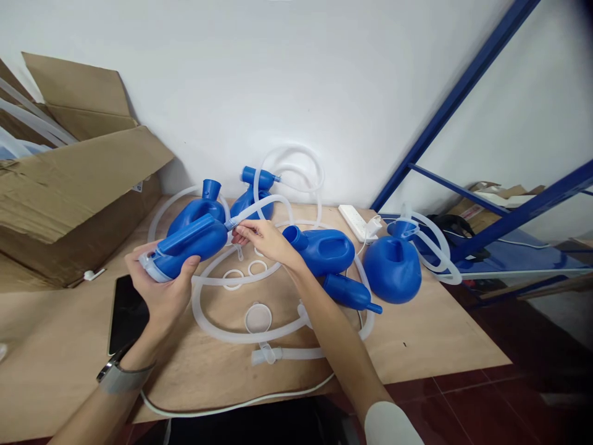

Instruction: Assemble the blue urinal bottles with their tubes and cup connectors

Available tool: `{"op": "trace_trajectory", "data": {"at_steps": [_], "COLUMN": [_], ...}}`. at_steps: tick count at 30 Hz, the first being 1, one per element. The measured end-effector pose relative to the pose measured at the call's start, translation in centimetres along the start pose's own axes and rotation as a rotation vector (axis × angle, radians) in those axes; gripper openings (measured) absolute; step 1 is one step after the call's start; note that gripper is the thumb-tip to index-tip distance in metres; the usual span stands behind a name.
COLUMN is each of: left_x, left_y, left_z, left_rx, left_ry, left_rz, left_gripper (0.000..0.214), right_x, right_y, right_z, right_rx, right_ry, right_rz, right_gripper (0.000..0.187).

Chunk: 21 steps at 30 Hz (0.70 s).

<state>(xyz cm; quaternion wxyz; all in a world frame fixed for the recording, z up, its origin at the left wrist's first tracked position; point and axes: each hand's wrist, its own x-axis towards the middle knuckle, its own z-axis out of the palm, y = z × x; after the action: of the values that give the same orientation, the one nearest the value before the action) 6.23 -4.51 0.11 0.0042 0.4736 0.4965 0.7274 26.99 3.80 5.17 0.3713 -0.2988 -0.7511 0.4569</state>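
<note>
My left hand point(162, 287) is wrapped round a blue bottle-shaped plastic cup point(199, 247), tilted up to the right, with a clear cap point(152, 267) at its wide end. A translucent hose point(259, 207) joins the cup's narrow end, where a small hose clamp point(231, 224) sits. My right hand point(262, 238) is closed, thumb and fingertips pinching at this clamp; its fingers partly hide the joint. Right behind the held cup stands a blue urinal bottle point(197, 210). White rings point(233, 279) and a round clear cap point(258, 318) lie on the table below my hands.
Other blue bottles point(324, 250) point(393, 269) and a loose blue cup point(349, 292) lie to the right. A power strip point(354, 222) is by the wall. An open cardboard box point(83, 185) holds hoses at left, near a dark tablet point(127, 315). Blue metal frame point(445, 105) stands right.
</note>
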Motion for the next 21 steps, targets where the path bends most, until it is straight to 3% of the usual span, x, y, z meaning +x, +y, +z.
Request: {"op": "trace_trajectory", "data": {"at_steps": [8, 15, 18, 21], "left_x": [0.0, 0.4, 0.8, 2.2], "left_y": [0.6, 1.2, 0.6, -0.1], "left_z": [0.0, 0.0, -0.2, -0.5], "left_rx": [-0.007, 0.048, 0.033, -0.016], "left_ry": [0.006, 0.017, 0.040, 0.102], "left_rz": [-0.046, -0.097, -0.119, -0.121], "left_gripper": [0.066, 0.068, 0.069, 0.071], "right_x": [-0.2, -0.5, -0.9, -1.2], "right_y": [-0.3, -0.4, -1.1, -1.9], "right_z": [0.1, -0.3, -0.9, -1.9], "right_rx": [-0.181, -0.210, -0.159, -0.202], "right_ry": [0.003, -0.016, 0.044, 0.219], "right_rz": [-0.031, -0.022, -0.012, -0.020], "right_gripper": [0.030, 0.029, 0.028, 0.032]}}
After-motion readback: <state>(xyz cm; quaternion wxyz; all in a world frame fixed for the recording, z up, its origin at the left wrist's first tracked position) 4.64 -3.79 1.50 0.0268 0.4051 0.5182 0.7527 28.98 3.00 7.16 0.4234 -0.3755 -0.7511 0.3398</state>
